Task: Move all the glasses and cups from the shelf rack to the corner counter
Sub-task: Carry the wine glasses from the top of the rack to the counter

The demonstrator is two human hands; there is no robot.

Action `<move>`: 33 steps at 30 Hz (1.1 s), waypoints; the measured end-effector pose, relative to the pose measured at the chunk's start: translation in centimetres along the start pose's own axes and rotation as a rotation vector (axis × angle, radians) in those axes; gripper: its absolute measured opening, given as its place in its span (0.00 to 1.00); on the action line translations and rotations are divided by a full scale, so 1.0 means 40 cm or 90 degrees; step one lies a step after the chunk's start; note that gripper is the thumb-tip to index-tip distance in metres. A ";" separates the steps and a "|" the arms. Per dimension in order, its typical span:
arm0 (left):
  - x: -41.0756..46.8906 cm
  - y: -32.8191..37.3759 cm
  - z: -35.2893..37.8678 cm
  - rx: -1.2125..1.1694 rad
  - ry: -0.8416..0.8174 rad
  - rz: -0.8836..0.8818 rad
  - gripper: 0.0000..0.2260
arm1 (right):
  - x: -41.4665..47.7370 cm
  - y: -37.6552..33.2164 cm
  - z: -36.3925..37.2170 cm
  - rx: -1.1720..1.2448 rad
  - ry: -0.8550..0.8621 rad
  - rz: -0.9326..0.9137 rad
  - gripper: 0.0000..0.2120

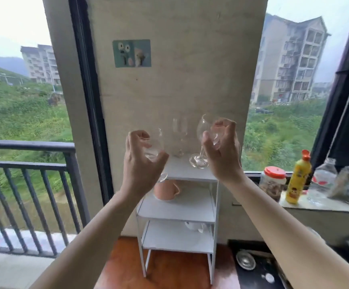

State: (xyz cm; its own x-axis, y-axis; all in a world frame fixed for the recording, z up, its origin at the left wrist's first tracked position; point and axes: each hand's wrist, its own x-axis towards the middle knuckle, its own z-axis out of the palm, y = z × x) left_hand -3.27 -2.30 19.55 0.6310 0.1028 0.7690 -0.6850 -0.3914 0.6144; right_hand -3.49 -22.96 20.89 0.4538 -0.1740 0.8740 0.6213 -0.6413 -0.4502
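A white three-tier shelf rack (192, 175) stands against the wall. My left hand (142, 163) grips the bowl of a clear wine glass (156, 150), held above the rack's left edge. My right hand (221, 151) grips the bowl of a second wine glass (202, 130), tilted, its foot just over the top shelf. A tall slim glass (180, 134) stands upright at the back of the top shelf between my hands. A pink cup (166, 190) sits on the middle shelf. A white cup (194, 226) lies on the lowest shelf, partly hidden.
A counter ledge (315, 206) at the right holds a red-lidded jar (272, 182), a yellow bottle (297, 180) and a clear plastic bottle (322, 180). A dark railing (29, 163) runs along the left. A metal drain (245, 260) sits low right.
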 end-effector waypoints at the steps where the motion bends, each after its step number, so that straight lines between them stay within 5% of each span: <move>1: -0.037 0.016 0.022 -0.009 -0.006 0.001 0.20 | -0.032 0.002 -0.036 -0.013 0.014 -0.002 0.18; 9: -0.287 0.229 0.278 -0.187 -0.154 0.001 0.22 | -0.261 0.025 -0.482 -0.243 0.099 0.073 0.23; 16: -0.491 0.581 0.512 -0.324 -0.324 0.079 0.32 | -0.409 -0.063 -1.007 -0.362 0.201 0.150 0.30; 23: -0.836 0.968 0.755 -0.432 -0.465 0.106 0.30 | -0.661 -0.157 -1.545 -0.506 0.268 0.227 0.39; 33: -1.277 1.480 0.991 -0.589 -0.657 0.072 0.28 | -0.929 -0.281 -2.145 -0.633 0.341 0.326 0.35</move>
State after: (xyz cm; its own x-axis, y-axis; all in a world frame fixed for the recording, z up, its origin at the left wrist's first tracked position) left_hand -61.62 -66.99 9.62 0.2590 -0.7616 0.5940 -0.4835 0.4302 0.7623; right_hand -82.16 -73.40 9.16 0.0373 -0.7054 0.7078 -0.4105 -0.6566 -0.6327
